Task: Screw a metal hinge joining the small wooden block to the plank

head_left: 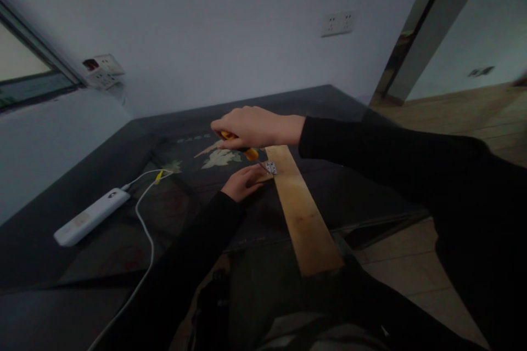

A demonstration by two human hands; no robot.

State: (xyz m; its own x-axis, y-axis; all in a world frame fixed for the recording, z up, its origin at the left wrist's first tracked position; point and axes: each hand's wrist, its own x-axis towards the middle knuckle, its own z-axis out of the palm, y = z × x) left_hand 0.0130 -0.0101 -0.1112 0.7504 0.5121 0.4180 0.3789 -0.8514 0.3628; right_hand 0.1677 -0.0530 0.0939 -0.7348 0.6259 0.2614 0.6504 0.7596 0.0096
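My right hand [251, 127] is wrapped round the orange handle of a screwdriver [251, 154]. Its thin shaft slants down to a small metal hinge [270, 168] with dark holes. The hinge lies where a long wooden board [302, 208] meets a shorter wooden piece [265, 177]. My left hand [246, 182] rests low with its fingers stretched out over the shorter piece, beside the hinge. Part of that piece is hidden under the fingers. Whether the tip sits in a screw, I cannot tell. The long board's near end juts past the table edge.
The dark table [197, 203] stands against the wall. A white power bank [93, 216] lies at its left, with a white cable [151, 241] running toward me. Wall sockets [338, 23] are above the table, and a plugged-in adapter [102, 71] is at the left.
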